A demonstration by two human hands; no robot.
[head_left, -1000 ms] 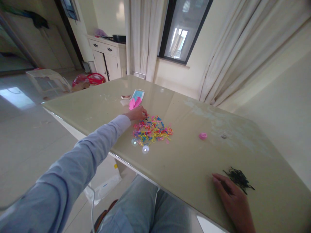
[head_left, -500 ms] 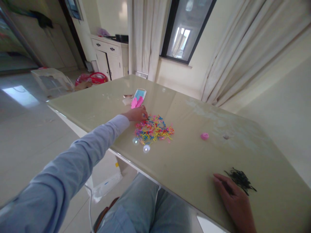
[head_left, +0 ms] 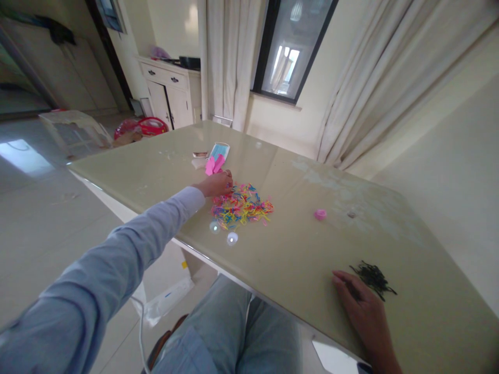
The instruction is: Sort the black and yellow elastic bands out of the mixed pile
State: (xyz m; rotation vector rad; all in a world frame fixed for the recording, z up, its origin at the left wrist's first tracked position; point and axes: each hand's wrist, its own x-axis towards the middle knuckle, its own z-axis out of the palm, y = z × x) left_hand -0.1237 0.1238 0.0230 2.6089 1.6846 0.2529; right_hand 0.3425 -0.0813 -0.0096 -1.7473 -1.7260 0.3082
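Observation:
My left hand (head_left: pixel 219 183) reaches over the table to the far left edge of a pile of small coloured rubber bands (head_left: pixel 241 208). Its fingers are pinched together; what sits between them is too small to make out. My right hand (head_left: pixel 364 311) rests on its side near the front edge, fingers loosely curled with a dark hollow between thumb and fingers. Just beyond it lies a heap of black rubber bands (head_left: pixel 374 279), apart from the coloured pile. Two small clear round pieces, one a whitish disc (head_left: pixel 232 238), lie in front of the coloured pile.
Beyond my left hand are pink paper-like pieces (head_left: pixel 214 164), a blue face mask (head_left: pixel 219 150) and a small brown item (head_left: pixel 200 155). A pink ring-like bundle (head_left: pixel 320 214) and a small dull object (head_left: pixel 351 215) lie right of centre on the glossy table (head_left: pixel 273 265).
The view has shifted slightly, moving everything a little left in the picture. My left fingertips have shifted slightly at the pile's edge, and a dark bit seen at them earlier no longer shows.

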